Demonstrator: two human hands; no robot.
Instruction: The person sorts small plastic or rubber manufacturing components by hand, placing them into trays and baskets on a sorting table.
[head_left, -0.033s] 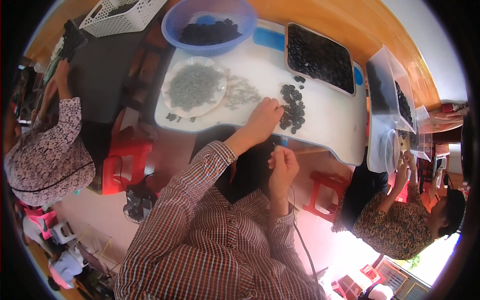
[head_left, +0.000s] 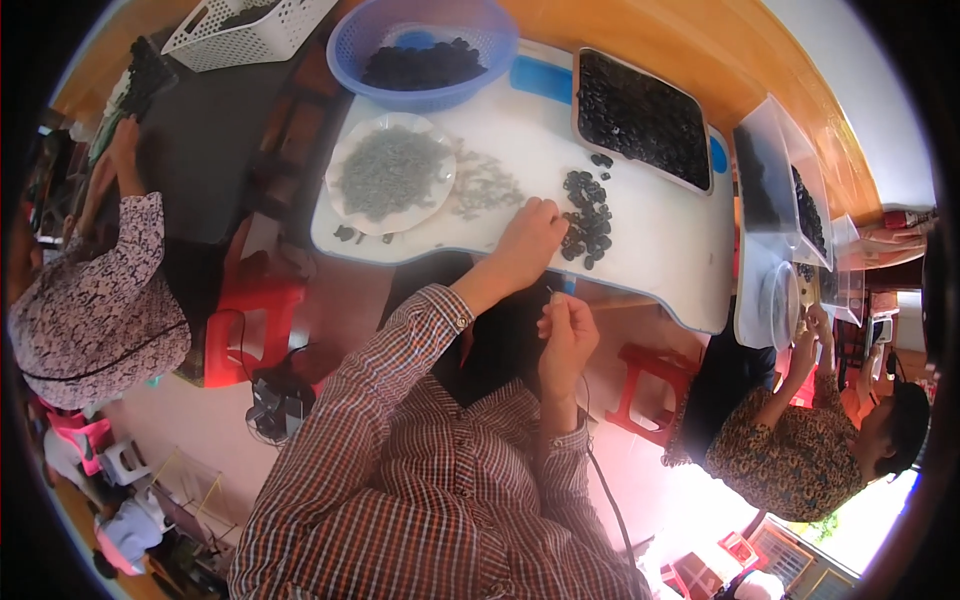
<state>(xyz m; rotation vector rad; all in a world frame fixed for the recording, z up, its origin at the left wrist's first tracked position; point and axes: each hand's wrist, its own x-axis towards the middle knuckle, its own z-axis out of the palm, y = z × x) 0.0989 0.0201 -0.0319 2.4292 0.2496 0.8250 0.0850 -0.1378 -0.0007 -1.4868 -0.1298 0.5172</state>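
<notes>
My left hand (head_left: 530, 240) is over the front part of the white table (head_left: 500, 130). Its fingers are curled together at the left edge of a loose pile of small black rounded pieces (head_left: 588, 225); whatever they pinch is hidden. Lower and a little to the right, just off the table edge, my right hand (head_left: 568, 335) is closed in a pinch. A thin dark tip pokes out above its thumb, too small to name. Left of my left hand, small translucent pieces (head_left: 485, 185) lie scattered beside a white scalloped plate (head_left: 340, 205) heaped with similar ones.
A blue basin (head_left: 345, 75) with black pieces stands at the back left. At the back right is a tray (head_left: 578, 125) full of black pieces. Clear plastic bins (head_left: 785, 130) are farther right. Red stools (head_left: 650, 390) flank me, and co-workers sit on both sides.
</notes>
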